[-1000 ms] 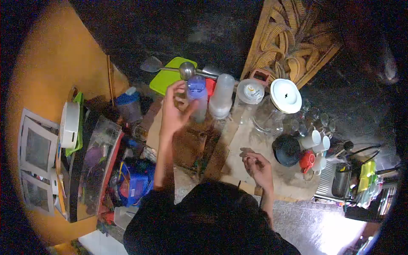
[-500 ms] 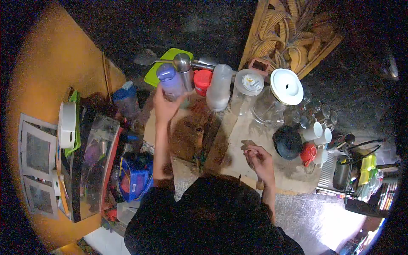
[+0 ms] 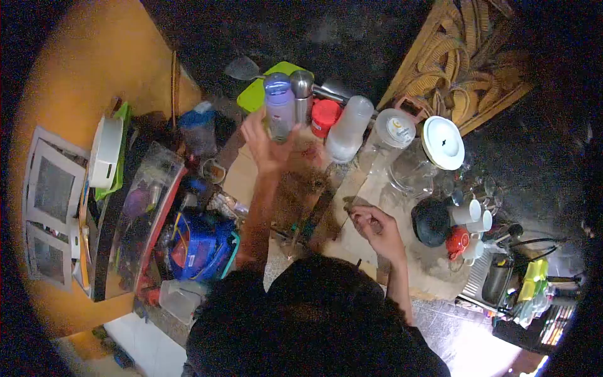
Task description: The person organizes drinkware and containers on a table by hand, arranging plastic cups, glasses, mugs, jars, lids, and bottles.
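Note:
A purple bottle (image 3: 279,108) with a blue-violet cap stands upright at the back of the worktop. Around its lower part, my left hand (image 3: 269,149) has its fingers and thumb spread, seemingly no longer gripping it. Just right of the bottle are a steel flask (image 3: 302,97), a red-lidded jar (image 3: 325,118) and a frosted translucent bottle (image 3: 350,129). My right hand (image 3: 380,234) is lower down over the board, its fingertips pinched on a small greyish-brown scrap (image 3: 349,204), possibly cloth; its kind is unclear.
A clear lidded jug (image 3: 391,135), a white-lidded pitcher (image 3: 443,143), a black bowl (image 3: 430,215), white cups (image 3: 466,212) and a red cup (image 3: 458,239) stand to the right. On the left are a blue basket (image 3: 200,248) and a clear-fronted case (image 3: 141,217). A green tray (image 3: 252,95) leans behind.
The view has shifted, so most things appear further right. The purple bottle has moved slightly back beside the steel flask, and my left hand has loosened from it. My right hand keeps its pinch.

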The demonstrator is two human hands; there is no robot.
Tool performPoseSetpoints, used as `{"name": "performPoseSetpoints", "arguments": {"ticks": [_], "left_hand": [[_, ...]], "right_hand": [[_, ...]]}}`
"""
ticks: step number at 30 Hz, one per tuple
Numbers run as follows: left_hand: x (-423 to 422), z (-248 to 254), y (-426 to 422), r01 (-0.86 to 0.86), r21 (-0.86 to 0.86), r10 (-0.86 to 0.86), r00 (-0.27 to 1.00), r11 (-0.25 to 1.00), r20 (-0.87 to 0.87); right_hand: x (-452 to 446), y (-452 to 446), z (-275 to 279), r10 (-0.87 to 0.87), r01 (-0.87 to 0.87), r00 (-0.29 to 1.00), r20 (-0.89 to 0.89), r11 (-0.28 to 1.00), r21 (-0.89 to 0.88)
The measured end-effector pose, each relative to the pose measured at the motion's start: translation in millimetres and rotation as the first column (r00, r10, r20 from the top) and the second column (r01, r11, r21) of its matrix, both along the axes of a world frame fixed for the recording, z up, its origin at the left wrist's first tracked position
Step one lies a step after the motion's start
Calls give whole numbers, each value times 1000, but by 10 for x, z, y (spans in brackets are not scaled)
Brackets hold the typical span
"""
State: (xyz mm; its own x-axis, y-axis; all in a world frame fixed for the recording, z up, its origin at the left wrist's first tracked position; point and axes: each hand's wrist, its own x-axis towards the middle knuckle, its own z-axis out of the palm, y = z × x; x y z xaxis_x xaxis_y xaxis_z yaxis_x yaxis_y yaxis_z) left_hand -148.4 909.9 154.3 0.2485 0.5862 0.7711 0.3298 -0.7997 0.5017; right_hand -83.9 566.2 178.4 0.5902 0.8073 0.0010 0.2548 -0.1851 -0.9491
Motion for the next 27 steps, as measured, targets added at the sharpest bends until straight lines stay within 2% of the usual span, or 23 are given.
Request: {"name": "performPoseSetpoints", "arguments": {"ticks": [2,3,4,5,6,8,9,11,12,13,14,15,17,19,20,23,25,27], "left_hand": [[-16,32,-90,142,180,-129,988,973,-83],[42,152,-133,154,178,-141,986,972,-83],[123,352,-174,350,145,-306,917,926,-257],[214,480,-172,522,83,-447,792,849,-415],[323,416,-113,524,88,-447,791,847,-417],[605,122,76,567,270,-375,765,778,-523],[775,38,160,571,281,-375,765,772,-523],[1072,-34,238,533,-101,-439,557,840,-705],[1088,154,172,487,-179,-423,454,855,-784],[1142,170,159,499,-170,-423,453,850,-785],[1188,168,163,493,-80,-323,433,866,-842],[1230,136,176,489,12,-217,410,872,-886],[1331,-36,217,470,36,-175,397,882,-901],[1383,-91,204,409,73,-94,374,910,-923],[1395,-109,222,412,76,-93,374,908,-923],[1336,17,196,483,119,-83,377,867,-923],[1363,-68,257,544,241,-87,508,804,-857],[1461,-93,288,520,209,-111,518,828,-848]], "right_hand": [[-33,-64,6,11,-12,1000,-26,999,-37],[-47,-113,-33,-2,1,1000,-26,999,-38],[-64,-159,-112,-30,28,997,-65,999,-35],[-79,-188,-168,-54,52,993,-102,998,-27],[-103,-213,-188,-56,54,993,-102,998,-21],[-147,-253,-216,-80,78,986,-148,997,-19],[-159,-273,-235,-84,84,986,-144,996,-9],[-177,-338,-283,-70,71,997,-38,997,29],[-197,-380,-323,-82,84,996,-33,996,37],[-222,-411,-360,-97,103,990,-104,993,53],[-229,-434,-390,-109,123,978,-176,990,69],[-238,-449,-361,-120,135,977,-175,988,77],[-280,-492,-288,-157,156,964,-213,987,-22],[-289,-520,-298,-155,162,971,-180,986,25],[-289,-525,-300,-146,157,979,-145,985,68],[-285,-572,-316,-132,136,987,-96,990,35],[-301,-580,-328,-127,133,985,-117,990,50],[-315,-585,-321,-123,133,983,-138,989,65]]}}
